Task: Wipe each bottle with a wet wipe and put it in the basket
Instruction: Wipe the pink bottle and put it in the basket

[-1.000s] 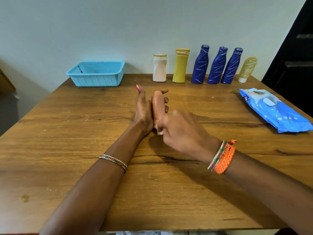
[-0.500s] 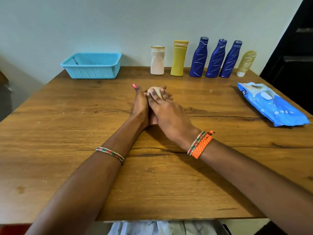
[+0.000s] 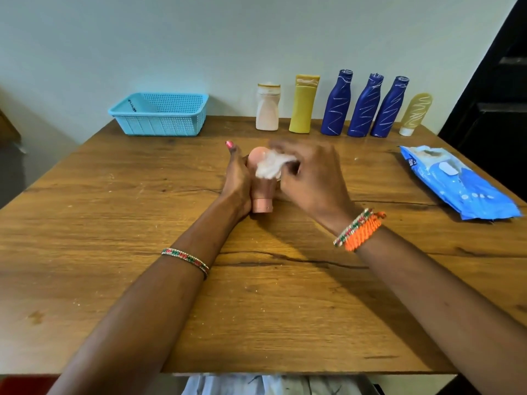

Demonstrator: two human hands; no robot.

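A small pink bottle (image 3: 262,195) stands cap-down at the middle of the wooden table (image 3: 114,223). My left hand (image 3: 236,181) grips its left side. My right hand (image 3: 310,175), blurred with motion, holds a crumpled white wet wipe (image 3: 271,166) against the bottle's upper part. The light blue basket (image 3: 159,115) sits at the back left with nothing visible inside. Along the back wall stand a white bottle (image 3: 267,111), a yellow bottle (image 3: 304,105), three dark blue bottles (image 3: 363,106) and a pale yellow tube (image 3: 415,114).
A blue pack of wet wipes (image 3: 456,183) lies near the table's right edge. A dark door or cabinet (image 3: 496,95) rises at the right behind the table. White cloth shows below the table's near edge.
My right hand has lifted off the bottle's top and shifted right, and the white wipe now shows between it and the bottle. My left hand keeps its hold.
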